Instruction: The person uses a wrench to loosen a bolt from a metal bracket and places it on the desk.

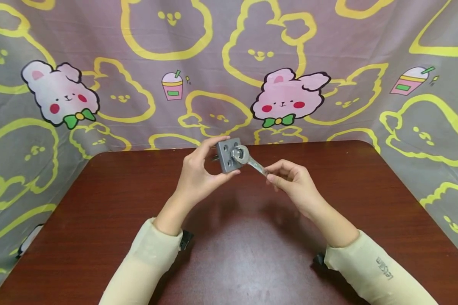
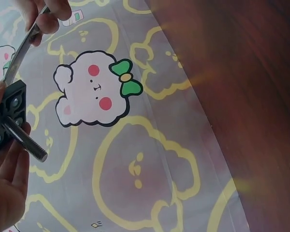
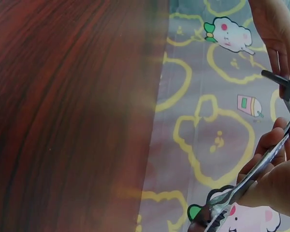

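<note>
Above the far part of the table, my left hand (image 1: 194, 176) grips a grey square plate (image 1: 224, 160) with holes near its corners, fingers at the top edge and thumb at the bottom. A threaded bolt (image 2: 28, 141) sticks out of the plate's back in the left wrist view. On the front, the jaw end of a metal wrench (image 1: 255, 165) sits around the hexagonal bolt head (image 1: 238, 153). My right hand (image 1: 298, 186) pinches the wrench handle between thumb and fingers. The wrench's toothed ring end (image 3: 217, 218) shows beyond that hand in the right wrist view.
A dark red-brown wooden table (image 1: 248, 262) lies beneath both hands. Behind it and along its sides hangs a curtain (image 1: 210, 63) printed with cartoon bears and rabbits. Black straps (image 1: 186, 240) show at the sleeve cuffs.
</note>
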Motion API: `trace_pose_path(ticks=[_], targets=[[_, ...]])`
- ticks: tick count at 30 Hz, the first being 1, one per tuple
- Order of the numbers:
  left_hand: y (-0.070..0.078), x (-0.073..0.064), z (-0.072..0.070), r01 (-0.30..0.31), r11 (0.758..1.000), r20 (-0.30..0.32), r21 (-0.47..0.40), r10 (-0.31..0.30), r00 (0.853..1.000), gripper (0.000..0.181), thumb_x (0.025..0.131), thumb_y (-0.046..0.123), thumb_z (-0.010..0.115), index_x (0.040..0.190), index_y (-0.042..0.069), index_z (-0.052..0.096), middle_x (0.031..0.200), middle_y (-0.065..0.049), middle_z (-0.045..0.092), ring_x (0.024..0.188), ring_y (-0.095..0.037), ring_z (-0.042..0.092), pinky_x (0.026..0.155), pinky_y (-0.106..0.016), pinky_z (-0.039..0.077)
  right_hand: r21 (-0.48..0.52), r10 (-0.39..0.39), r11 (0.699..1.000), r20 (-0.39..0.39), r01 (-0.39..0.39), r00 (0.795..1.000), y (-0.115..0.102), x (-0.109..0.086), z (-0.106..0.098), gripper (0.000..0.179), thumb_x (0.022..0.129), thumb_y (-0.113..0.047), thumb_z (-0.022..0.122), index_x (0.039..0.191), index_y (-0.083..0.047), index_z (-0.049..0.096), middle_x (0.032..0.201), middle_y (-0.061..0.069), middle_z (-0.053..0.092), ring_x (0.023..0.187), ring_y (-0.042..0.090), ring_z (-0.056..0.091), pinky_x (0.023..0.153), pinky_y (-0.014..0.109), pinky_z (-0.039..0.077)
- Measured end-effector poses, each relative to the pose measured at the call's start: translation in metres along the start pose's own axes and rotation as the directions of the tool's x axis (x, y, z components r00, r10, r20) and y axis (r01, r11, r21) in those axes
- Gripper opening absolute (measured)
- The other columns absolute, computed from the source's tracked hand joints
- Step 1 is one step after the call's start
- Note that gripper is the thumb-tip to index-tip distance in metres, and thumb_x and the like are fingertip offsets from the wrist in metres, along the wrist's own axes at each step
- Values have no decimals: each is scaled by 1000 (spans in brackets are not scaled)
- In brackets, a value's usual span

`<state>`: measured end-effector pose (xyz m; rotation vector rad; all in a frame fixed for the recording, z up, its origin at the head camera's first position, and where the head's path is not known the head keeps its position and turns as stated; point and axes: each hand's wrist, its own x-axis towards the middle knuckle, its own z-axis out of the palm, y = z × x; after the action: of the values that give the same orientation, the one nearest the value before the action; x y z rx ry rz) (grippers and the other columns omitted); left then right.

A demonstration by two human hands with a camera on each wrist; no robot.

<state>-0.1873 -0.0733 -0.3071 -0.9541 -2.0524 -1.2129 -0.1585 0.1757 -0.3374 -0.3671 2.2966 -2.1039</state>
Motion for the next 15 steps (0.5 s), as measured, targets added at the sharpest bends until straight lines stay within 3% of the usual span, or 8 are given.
trace_pose_path(ticks=[9,15], targets=[[2,-3,3,-55,998,-46,33,56,997,76,67,13,92,133,5,56,126,-10,67,98,-18,69,82,-29,60,-32,-84,996,8,84,996,2,-2,5,14,93,3,61,107,4,64,83,-10,69,66,12,55,61,23,48],[3,-2,1,-83,997,-25,2,83,996,76,67,12,92,132,4,56,127,-10,67,97,-17,69,83,-27,59,-45,-95,994,25,96,995,1,1,4,14,92,3,63,106,2,66,80,-6,69,65,13,54,60,22,47]])
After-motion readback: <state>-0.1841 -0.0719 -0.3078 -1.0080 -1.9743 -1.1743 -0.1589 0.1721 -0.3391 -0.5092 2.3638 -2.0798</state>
